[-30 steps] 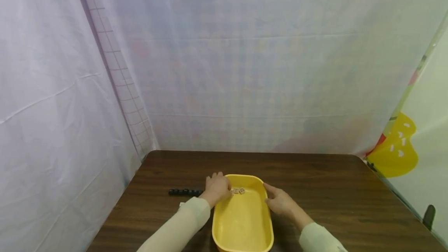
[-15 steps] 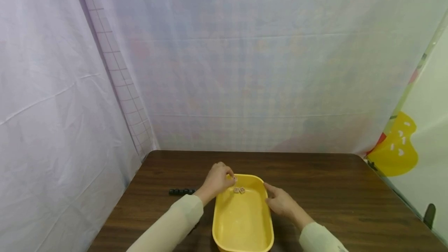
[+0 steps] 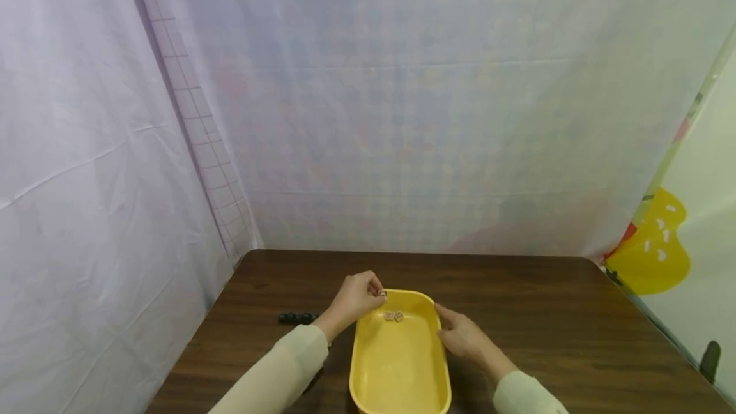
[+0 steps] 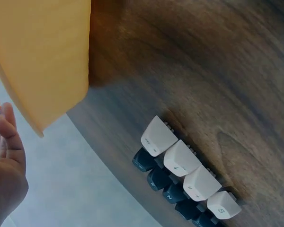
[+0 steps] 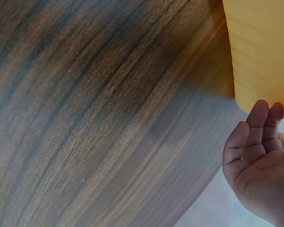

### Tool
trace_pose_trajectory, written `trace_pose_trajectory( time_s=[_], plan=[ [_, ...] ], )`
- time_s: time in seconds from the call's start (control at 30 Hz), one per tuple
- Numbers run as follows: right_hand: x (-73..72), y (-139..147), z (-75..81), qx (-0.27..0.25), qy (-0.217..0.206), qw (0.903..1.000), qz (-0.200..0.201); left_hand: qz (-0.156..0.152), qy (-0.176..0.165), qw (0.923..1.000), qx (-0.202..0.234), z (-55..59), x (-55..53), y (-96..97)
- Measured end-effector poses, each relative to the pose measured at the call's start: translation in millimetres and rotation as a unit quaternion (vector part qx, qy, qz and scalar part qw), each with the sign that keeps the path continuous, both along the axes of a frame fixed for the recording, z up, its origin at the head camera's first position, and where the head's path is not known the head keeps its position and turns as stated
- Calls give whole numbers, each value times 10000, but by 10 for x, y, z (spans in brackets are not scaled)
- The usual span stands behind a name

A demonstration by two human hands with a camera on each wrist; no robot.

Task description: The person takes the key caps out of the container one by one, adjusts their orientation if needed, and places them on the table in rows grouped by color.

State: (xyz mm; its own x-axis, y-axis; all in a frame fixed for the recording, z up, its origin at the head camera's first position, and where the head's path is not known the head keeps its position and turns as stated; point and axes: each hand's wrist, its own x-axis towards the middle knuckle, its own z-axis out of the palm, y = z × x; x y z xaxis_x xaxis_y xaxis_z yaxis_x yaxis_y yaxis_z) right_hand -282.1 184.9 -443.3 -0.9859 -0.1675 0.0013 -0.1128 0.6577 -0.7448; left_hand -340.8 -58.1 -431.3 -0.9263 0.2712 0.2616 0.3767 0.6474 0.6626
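Note:
A yellow plastic bin (image 3: 399, 363) stands on the table. Over its far left corner my left hand (image 3: 358, 294) pinches a small pale keycap (image 3: 383, 294) between thumb and fingers. Two similar keycaps (image 3: 393, 316) lie on the bin's floor near the far end. My right hand (image 3: 462, 335) holds the bin by its right rim near the far corner; the right wrist view shows its fingers (image 5: 258, 116) against the outer wall. In the left wrist view, a row of white keycaps (image 4: 182, 158) lies beside a row of black keycaps (image 4: 158, 178) on the table.
The brown wood-grain table (image 3: 535, 312) extends to both sides of the bin. In the head view the black keycap row (image 3: 296, 318) lies left of the bin, partly behind the left arm. White curtains (image 3: 402, 114) hang behind and beside the table.
My left hand has risen from inside the bin's far left end to its rim, bringing a keycap into sight between the fingers. My right hand keeps its hold on the bin.

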Motion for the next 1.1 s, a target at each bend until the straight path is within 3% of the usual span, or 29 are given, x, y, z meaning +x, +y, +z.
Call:
trace_pose_trajectory(
  time_s=[0.23, 0.67, 0.93, 1.1],
  plan=[
    [-12, -3, 6, -283, -267, 9992, -60, -37, -111, 9993, 369, -30, -32, -57],
    [-1, -3, -4, -211, -256, 9994, -72, -106, -378, 9978, 543, -102, 4, -108],
    [-12, -7, -23, -279, -294, 9991, -115, -129, -522, 9930, 1047, -125, 28, -148],
    [-2, -14, -14, -333, -313, 9989, -135, -67, -552, 9921, 1125, -134, 32, -179]
  ],
)
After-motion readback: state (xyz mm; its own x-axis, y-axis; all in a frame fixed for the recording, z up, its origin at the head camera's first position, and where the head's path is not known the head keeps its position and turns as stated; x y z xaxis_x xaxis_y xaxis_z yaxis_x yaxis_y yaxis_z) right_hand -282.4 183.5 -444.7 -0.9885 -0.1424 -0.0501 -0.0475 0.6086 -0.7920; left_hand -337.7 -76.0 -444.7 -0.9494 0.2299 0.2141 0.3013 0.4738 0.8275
